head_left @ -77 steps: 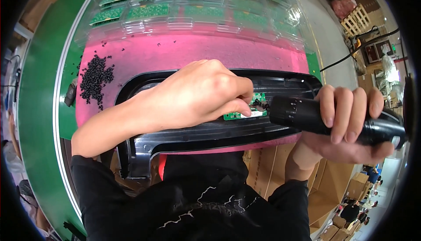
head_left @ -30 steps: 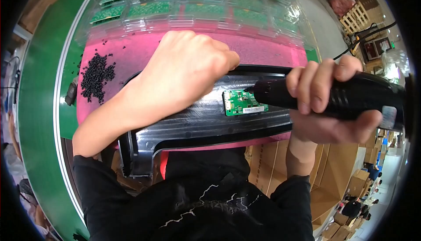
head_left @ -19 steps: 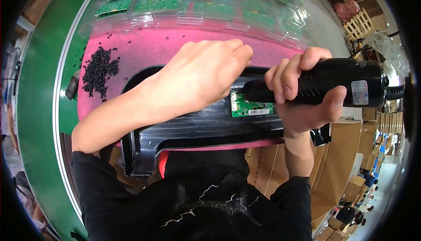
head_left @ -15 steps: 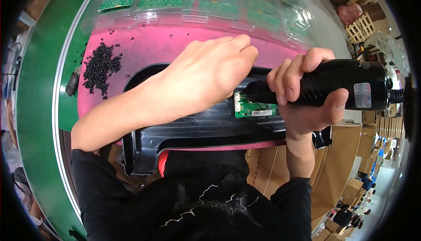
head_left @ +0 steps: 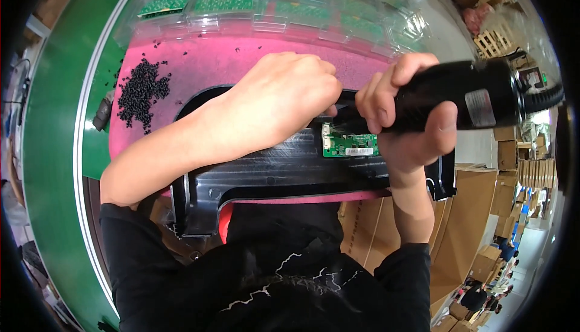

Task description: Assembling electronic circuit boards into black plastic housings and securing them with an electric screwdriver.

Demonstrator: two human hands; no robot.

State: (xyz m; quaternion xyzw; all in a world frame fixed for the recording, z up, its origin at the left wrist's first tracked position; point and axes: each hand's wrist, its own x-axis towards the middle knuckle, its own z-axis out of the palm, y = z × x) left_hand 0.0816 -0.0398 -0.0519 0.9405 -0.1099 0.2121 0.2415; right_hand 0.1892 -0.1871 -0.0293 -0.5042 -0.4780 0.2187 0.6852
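A black electric screwdriver (head_left: 471, 96) lies in the grip of my right hand (head_left: 402, 111), its body slanting right and its nose pointing left. Below that nose, a small green circuit board (head_left: 352, 145) with white connectors sits inside a long, curved black plastic housing (head_left: 296, 178). My left hand (head_left: 293, 93) reaches across the housing with its fingers curled and pressed together close to the screwdriver's nose. The back of the hand hides whatever those fingertips hold. The screwdriver's tip is also hidden, so its contact with the board cannot be seen.
Small black screws (head_left: 142, 93) lie heaped on the pink mat (head_left: 199, 60) at the left. Clear plastic trays (head_left: 269, 15) with green circuit boards stand at the back. A green surface (head_left: 57, 120) runs along the left, and cardboard boxes (head_left: 462, 211) stand at the right.
My right hand and the screwdriver have moved slightly left and up, and the screwdriver's rear end has risen. My left hand has shifted a little left, its fingers more curled.
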